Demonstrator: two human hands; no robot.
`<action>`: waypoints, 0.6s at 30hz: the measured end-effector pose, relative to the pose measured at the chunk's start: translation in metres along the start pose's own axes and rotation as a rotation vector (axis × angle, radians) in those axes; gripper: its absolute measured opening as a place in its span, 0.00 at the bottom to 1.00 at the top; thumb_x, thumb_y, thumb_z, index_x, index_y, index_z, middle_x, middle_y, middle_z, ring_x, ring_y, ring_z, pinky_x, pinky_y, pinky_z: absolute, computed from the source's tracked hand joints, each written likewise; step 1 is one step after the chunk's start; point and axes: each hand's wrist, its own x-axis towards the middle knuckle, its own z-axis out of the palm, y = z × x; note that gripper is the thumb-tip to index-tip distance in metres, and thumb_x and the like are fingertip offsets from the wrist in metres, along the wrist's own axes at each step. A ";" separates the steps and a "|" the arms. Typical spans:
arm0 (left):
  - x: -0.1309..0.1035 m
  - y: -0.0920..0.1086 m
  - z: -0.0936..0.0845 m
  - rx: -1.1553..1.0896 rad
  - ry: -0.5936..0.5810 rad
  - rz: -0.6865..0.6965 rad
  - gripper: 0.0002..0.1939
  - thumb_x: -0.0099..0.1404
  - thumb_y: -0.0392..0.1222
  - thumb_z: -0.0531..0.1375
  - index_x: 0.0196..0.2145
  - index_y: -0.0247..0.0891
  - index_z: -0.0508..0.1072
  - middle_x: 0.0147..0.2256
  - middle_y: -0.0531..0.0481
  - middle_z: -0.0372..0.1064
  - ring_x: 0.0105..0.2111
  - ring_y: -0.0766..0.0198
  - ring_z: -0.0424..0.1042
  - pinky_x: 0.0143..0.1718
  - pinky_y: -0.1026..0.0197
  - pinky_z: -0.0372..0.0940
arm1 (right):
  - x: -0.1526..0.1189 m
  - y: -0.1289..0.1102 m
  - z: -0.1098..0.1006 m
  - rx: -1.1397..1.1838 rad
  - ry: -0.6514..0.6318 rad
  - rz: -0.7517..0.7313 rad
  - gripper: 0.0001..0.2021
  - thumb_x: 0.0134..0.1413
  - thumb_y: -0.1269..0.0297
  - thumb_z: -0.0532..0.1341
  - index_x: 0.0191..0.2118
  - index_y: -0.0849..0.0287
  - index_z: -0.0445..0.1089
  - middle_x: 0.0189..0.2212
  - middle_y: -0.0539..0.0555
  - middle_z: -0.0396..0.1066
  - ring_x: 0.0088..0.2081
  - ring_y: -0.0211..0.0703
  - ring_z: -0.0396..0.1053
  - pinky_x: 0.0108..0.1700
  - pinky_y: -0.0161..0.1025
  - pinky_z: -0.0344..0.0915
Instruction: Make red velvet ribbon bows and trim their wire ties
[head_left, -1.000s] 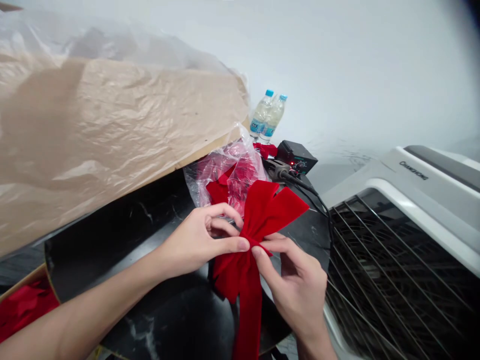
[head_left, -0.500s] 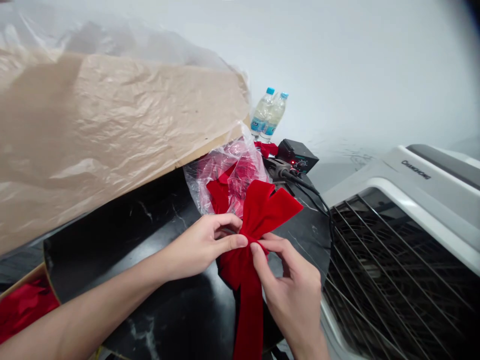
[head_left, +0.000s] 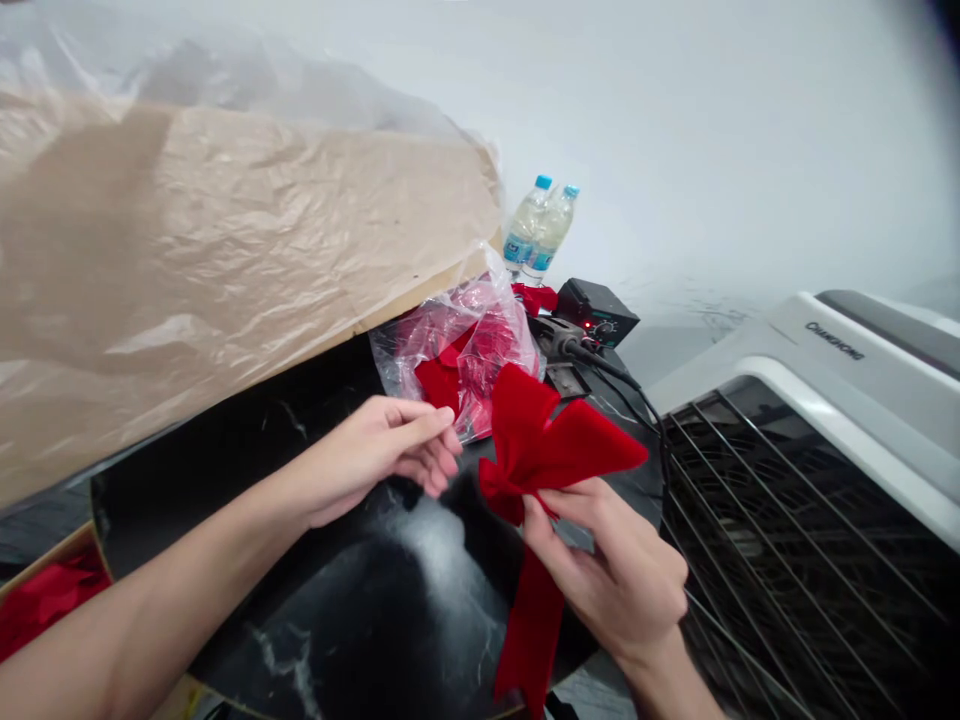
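Pinching the velvety red bow [head_left: 562,440], the right hand [head_left: 622,570] holds it above the round-edged black table [head_left: 367,620]; across a gap, the left hand [head_left: 394,440] curls, fingertip contact unclear. A grilled appliance [head_left: 750,340] hems the right edge; a crinkled plastic bag [head_left: 495,350], black box [head_left: 596,308], then two bottles [head_left: 550,238] crowd the far side.

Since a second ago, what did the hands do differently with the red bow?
The left hand let go of the red bow and moved left. The right hand keeps its grip, and the bow's hanging tail swung right. The bottles and plastic bag stayed put.
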 end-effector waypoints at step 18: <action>-0.003 -0.016 0.018 -0.263 -0.176 -0.365 0.12 0.51 0.40 0.78 0.30 0.32 0.83 0.25 0.50 0.77 0.23 0.72 0.72 0.26 0.72 0.66 | 0.013 0.036 -0.022 0.013 -0.431 -0.717 0.11 0.64 0.76 0.57 0.36 0.64 0.78 0.50 0.62 0.80 0.55 0.51 0.78 0.54 0.43 0.80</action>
